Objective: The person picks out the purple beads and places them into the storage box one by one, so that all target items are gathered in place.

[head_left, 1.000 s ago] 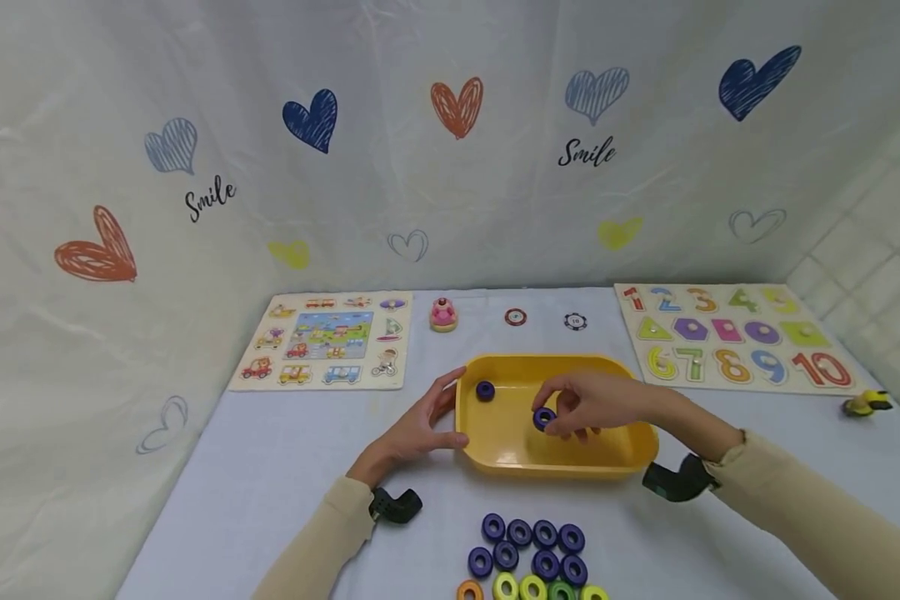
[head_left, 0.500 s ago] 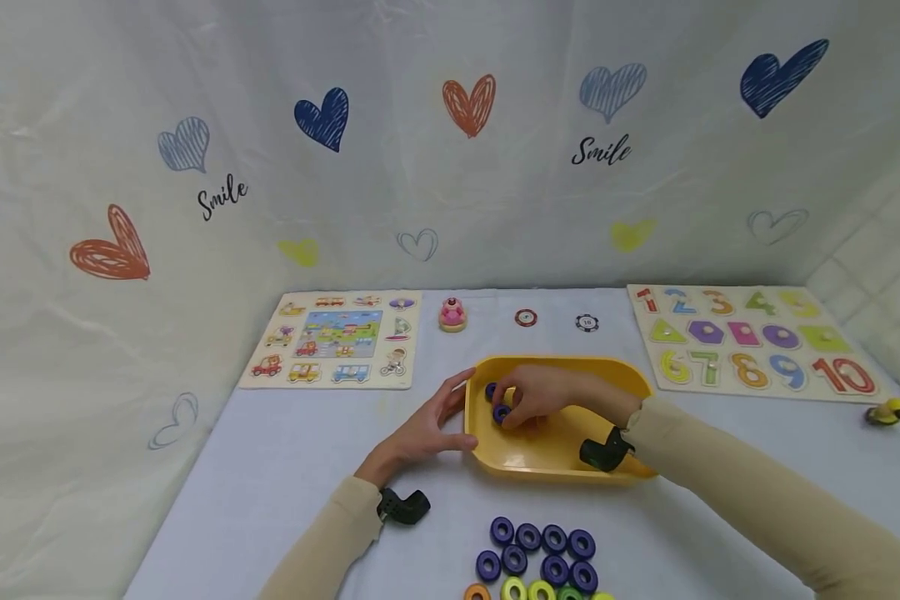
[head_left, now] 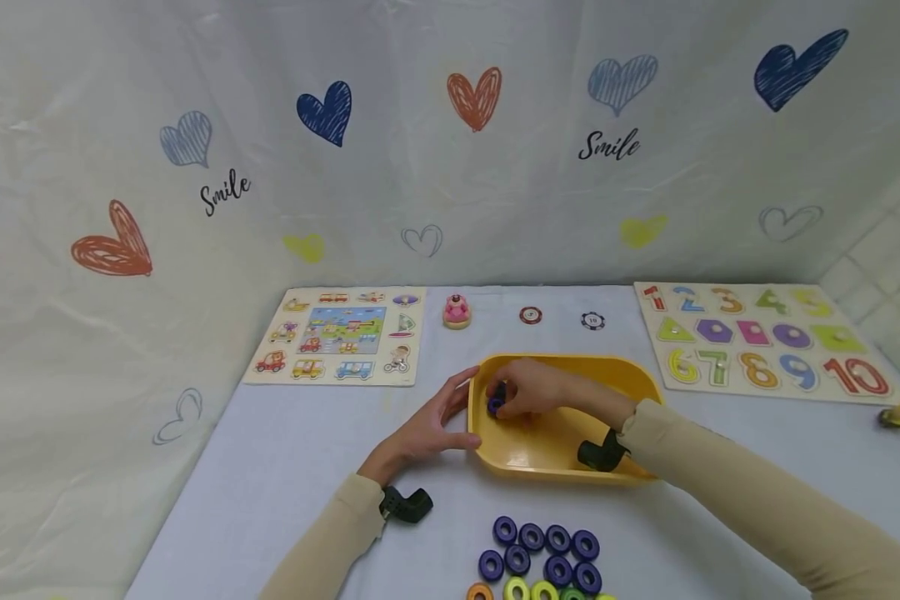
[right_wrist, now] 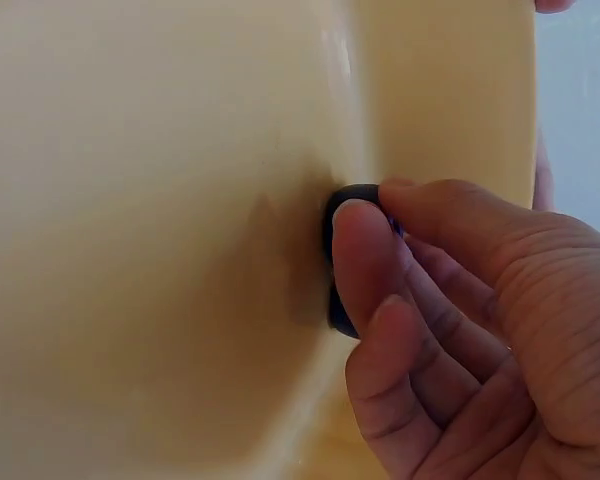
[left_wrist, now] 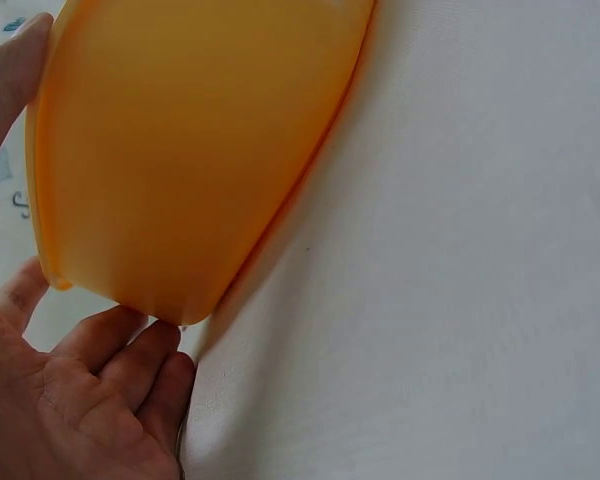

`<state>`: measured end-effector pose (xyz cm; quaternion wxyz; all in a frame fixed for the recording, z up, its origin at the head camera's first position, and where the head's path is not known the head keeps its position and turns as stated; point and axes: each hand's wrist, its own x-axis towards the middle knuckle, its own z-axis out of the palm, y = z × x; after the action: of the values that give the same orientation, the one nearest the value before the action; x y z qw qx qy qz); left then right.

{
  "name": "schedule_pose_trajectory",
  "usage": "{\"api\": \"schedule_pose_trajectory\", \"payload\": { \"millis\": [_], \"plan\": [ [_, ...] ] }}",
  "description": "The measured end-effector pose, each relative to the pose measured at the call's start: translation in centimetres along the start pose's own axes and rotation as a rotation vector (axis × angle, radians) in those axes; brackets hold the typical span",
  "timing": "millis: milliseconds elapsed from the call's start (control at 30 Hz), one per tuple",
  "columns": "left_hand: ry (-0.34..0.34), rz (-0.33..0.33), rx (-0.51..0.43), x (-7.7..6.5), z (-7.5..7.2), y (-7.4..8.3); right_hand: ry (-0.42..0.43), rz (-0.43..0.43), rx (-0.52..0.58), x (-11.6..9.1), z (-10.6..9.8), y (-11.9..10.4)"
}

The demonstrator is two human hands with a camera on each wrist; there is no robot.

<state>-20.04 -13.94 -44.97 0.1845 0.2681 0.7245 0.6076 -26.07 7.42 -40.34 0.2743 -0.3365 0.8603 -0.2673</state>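
Right hand (head_left: pixel 531 388) pinches a purple ring (head_left: pixel 494 408) inside the tray (head_left: pixel 525 456); best released flat. Left hand (head_left: pixel 423 427), fingers relaxed, braces the tray's left end.

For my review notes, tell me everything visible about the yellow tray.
The yellow tray is an oblong, shallow container with rounded corners, raised sides and a smooth, glossy, plastic-looking surface. It sits open side up on the white tablecloth, long sides running left to right. The left hand touches its left end. Inside, near that end, the right hand pinches a dark purple ring.
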Motion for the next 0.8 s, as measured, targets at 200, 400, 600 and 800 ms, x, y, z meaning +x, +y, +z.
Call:
{"api": "schedule_pose_trajectory", "payload": {
  "millis": [200,400,600,800],
  "plan": [
    [-0.002,-0.016,-0.002,-0.2,0.0,0.8,0.012,-0.017,-0.015,0.0,-0.1,-0.2],
    [0.012,-0.024,-0.001,0.2,0.0,-1.1,0.010,-0.008,-0.003,-0.5,-0.7,-0.3],
    [0.026,-0.018,0.017,0.3,0.0,-1.8,0.033,-0.009,-0.008,-2.5,-2.0,-1.6],
    [0.034,-0.019,0.024,0.3,0.1,-1.7,0.074,-0.015,-0.062,-6.3,-1.9,-3.4]
  ]
}}
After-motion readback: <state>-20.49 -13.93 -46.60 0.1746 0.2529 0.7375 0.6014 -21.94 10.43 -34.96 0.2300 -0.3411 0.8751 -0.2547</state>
